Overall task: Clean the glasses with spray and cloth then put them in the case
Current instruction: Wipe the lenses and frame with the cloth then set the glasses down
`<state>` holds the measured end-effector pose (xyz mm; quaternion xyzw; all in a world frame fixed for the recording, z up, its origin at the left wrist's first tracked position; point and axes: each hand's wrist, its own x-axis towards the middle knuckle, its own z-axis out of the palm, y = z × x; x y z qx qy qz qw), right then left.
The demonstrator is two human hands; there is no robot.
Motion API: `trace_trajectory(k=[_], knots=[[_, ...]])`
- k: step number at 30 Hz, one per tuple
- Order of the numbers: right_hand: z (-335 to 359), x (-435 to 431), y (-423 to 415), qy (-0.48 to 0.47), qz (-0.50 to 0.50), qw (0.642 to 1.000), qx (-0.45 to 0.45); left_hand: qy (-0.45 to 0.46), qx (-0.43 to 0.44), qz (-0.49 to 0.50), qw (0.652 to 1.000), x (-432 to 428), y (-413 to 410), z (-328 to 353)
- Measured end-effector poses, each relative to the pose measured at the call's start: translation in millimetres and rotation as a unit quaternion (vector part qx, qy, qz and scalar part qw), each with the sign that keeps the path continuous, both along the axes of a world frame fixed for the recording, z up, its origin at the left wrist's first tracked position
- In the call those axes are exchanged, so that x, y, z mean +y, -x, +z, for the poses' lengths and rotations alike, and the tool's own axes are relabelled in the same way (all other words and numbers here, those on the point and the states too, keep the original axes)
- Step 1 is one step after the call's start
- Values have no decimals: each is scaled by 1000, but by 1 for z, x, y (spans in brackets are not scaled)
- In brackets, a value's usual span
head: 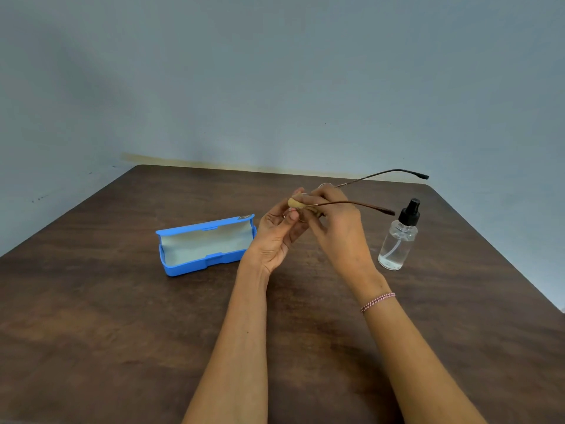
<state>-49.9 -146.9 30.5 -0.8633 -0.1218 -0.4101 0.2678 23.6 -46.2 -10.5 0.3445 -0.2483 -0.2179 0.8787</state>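
I hold thin brown-framed glasses (360, 204) up over the middle of the table, both temple arms pointing right. My right hand (333, 228) grips the frame near the lenses. My left hand (279, 231) pinches a small tan cloth (295, 202) against a lens; the lenses are mostly hidden by my fingers. An open blue glasses case (204, 244) with a pale lining lies on the table left of my hands. A clear spray bottle (399, 240) with a black pump top stands upright to the right.
The dark wooden table (122, 316) runs back to a grey-blue wall (275, 71). Its right edge slants down towards the near right. A pink braided band sits on my right wrist (377, 302).
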Motion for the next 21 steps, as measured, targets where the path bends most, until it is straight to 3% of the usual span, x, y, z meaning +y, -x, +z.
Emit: trace_trajectory(k=[10, 16, 21], knots=[[-1, -24, -4, 75, 33, 996, 28, 43, 19, 18, 999, 7, -1, 2], [2, -25, -1, -54, -34, 997, -45, 20, 1, -3, 1000, 6, 4, 4], [-1, -22, -2, -55, -116, 991, -39, 4, -4, -13, 1000, 6, 8, 6]])
